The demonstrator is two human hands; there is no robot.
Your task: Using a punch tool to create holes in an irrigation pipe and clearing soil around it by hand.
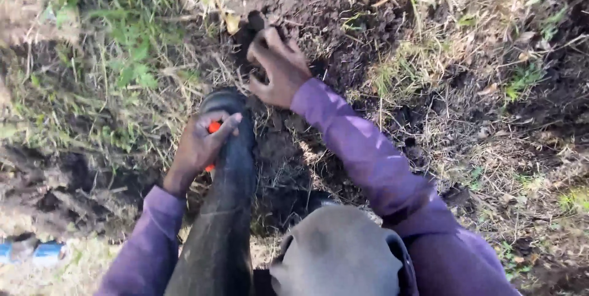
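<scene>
Right hand (277, 66) reaches forward into dark dug soil (319, 20), fingers curled around a clod at the hole's far edge. Left hand (202, 146) sits nearer the body, clamped on a small orange object (213, 128), beside a black rubber boot (224, 210) whose long axis points toward the hole.

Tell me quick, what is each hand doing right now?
Left hand: closed around a small orange object.
Right hand: fingers curled into the dark soil; a grip cannot be told.
</scene>
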